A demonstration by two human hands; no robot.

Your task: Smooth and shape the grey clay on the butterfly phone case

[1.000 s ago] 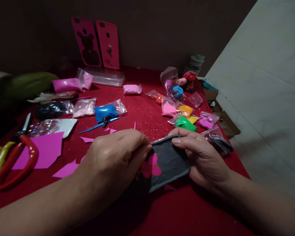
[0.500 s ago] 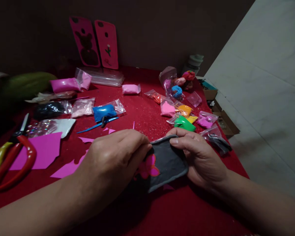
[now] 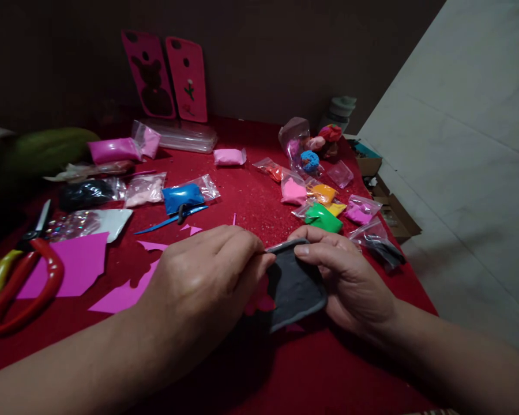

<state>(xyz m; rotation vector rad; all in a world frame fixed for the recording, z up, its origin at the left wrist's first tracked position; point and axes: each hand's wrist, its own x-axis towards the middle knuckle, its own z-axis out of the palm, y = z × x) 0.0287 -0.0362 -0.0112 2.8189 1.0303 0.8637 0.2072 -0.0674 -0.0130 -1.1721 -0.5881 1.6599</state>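
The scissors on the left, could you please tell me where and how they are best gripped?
Probably by the red handle, with the left hand coming from the near side: the scissors lie with that end nearest and the metal tip pointing away.

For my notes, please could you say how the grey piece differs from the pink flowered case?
The right hand holds the grey piece; the flowered case stands farther back. The grey piece bears a partly hidden pink shape; the flowered case, a white bloom with green leaves. Both have rounded corners.

Left hand hides part of the grey panel; left edge crops yellow handles
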